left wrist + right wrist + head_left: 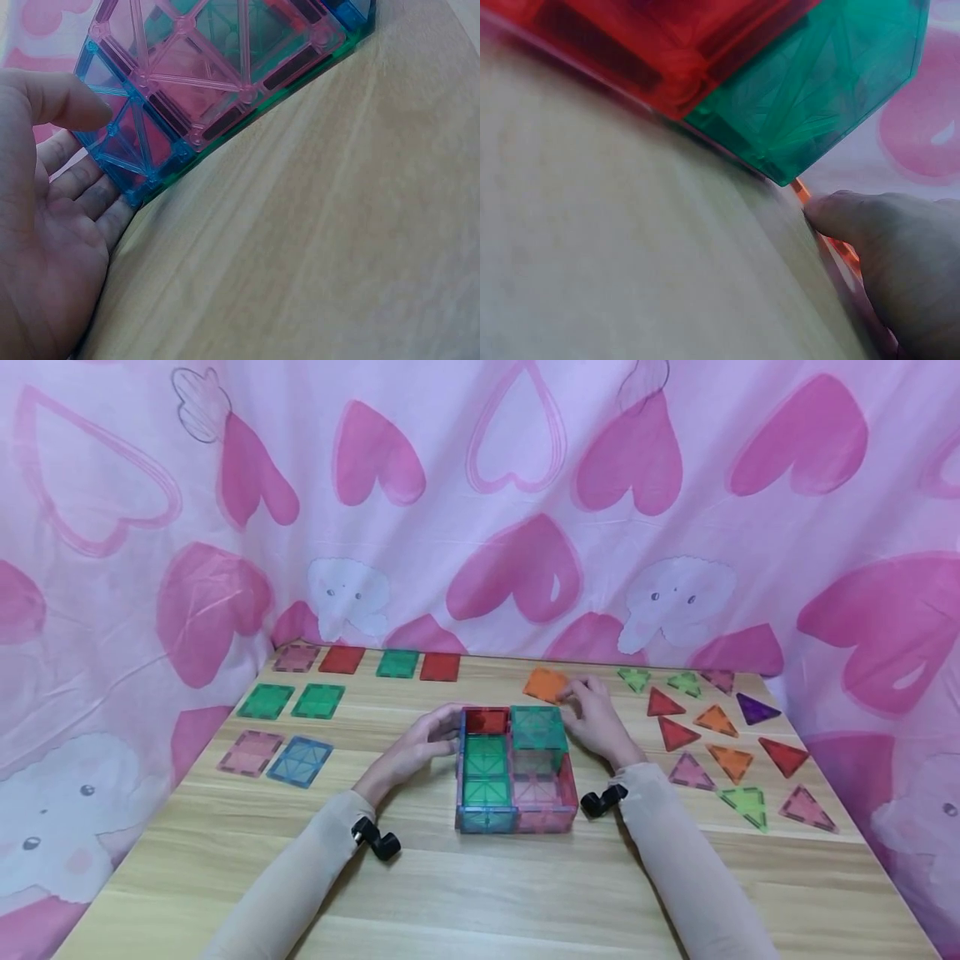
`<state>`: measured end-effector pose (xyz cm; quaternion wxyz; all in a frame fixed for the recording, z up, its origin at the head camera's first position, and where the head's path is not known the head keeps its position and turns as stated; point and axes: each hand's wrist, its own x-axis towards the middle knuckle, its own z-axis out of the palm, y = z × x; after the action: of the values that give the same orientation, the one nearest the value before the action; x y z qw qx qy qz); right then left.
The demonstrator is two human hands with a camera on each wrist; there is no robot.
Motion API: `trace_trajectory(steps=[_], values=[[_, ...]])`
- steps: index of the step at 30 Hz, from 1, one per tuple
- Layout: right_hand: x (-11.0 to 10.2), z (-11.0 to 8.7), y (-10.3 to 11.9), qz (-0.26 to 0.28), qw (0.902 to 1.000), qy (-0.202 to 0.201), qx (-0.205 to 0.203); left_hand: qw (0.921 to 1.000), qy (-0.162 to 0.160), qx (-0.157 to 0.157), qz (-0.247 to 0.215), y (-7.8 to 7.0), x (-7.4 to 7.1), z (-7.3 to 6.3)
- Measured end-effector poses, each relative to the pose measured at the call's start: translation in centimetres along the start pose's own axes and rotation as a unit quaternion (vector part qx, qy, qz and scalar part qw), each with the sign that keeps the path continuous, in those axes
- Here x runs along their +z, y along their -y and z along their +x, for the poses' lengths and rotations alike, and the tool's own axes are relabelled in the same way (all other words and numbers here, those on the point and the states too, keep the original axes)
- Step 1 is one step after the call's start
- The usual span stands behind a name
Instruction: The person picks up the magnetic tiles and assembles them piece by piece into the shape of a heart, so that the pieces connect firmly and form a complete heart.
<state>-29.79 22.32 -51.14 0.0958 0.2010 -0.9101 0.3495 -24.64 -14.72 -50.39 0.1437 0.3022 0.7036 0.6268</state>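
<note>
Left hand (pixel 408 752), fingers loosely extended, flanks the box (pixel 487 820); only the right wrist view plainly shows the right hand (pixel 600 725) touching the orange tile (pixel 543 683) thumb-first, grip unclear.

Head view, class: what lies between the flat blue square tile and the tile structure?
The left hand and bare table lie between them, seen in the head view.

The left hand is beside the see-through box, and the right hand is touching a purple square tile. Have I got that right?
Not quite: the square tile is orange, not purple, as the head view shows. The rest holds: the left hand is beside the see-through box, and the right hand is touching that tile.
</note>
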Motion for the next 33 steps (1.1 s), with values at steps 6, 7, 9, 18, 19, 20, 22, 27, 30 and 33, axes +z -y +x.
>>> trace_trajectory(steps=[6, 7, 9, 18, 19, 20, 22, 27, 30, 33], values=[[0.0, 0.0, -0.1, -0.020, 0.9997, -0.010, 0.007, 1.0000, 0.001, -0.004, 0.002, 0.1, -0.1, 0.1], [0.0, -0.1, 0.0, -0.013, 0.9997, -0.010, 0.016, 1.0000, 0.001, -0.005, 0.003, 0.1, -0.1, 0.1], [-0.1, -0.3, 0.1, 0.007, 0.9990, -0.017, 0.040, 1.0000, 0.002, -0.006, 0.003, 0.1, -0.1, 0.0], [-1.0, -1.8, 0.4, 0.131, 0.9780, -0.123, 0.106, 1.0000, 0.003, -0.002, 0.000, -0.1, -0.1, -0.1], [-1.3, -2.0, 0.6, 0.148, 0.9745, -0.129, 0.109, 1.0000, 0.003, -0.003, 0.000, -0.1, -0.1, -0.2], [-1.5, -2.1, 0.8, 0.165, 0.9710, -0.132, 0.112, 1.0000, 0.003, -0.003, 0.000, 0.0, -0.1, -0.2], [-2.1, -2.3, 1.4, 0.200, 0.9647, -0.128, 0.115, 1.0000, 0.001, -0.005, 0.002, 0.0, -0.2, -0.3], [-4.1, -2.8, 3.8, 0.241, 0.9613, -0.104, 0.083, 0.9999, -0.001, -0.013, 0.004, -0.1, -0.3, -0.3], [-5.1, -3.4, 5.6, 0.254, 0.9628, -0.086, 0.031, 0.9999, 0.000, -0.014, 0.003, -0.1, -0.3, -0.2], [-5.7, -4.4, 7.4, 0.253, 0.9658, -0.055, -0.019, 0.9999, -0.003, -0.013, 0.005, -0.1, -0.3, -0.2]])
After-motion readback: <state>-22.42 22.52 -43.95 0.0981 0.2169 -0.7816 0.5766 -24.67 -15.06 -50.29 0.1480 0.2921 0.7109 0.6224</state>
